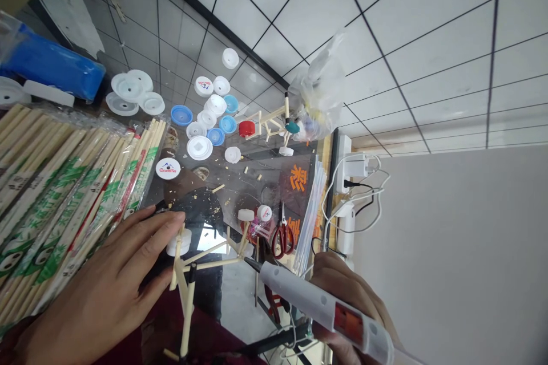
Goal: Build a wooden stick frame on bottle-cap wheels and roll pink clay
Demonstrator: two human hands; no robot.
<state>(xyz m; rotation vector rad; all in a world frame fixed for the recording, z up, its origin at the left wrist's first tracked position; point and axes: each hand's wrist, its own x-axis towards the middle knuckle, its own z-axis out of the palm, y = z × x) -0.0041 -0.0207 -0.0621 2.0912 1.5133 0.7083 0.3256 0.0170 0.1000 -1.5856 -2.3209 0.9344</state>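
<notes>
My left hand (113, 282) grips the left end of a small frame of wooden sticks (214, 263), beside a white cap (178, 243) fixed there. My right hand (353, 302) is wrapped round a white glue gun (299, 293), whose dark nozzle points left at the frame's right joint. Two more white caps, one plain (245, 215) and one printed (264, 213), are near the frame's upper right end. A black-tipped stick (187, 311) stands out from the frame toward the bottom.
Wrapped chopsticks (55, 199) fill the left. Loose white and blue caps (199, 148) lie at the top centre, beside another stick frame with a red cap (247, 129). Red scissors (282, 236), clear glue sticks (307, 217), a plastic bag (319, 94) and a power strip (343, 165) are farther right.
</notes>
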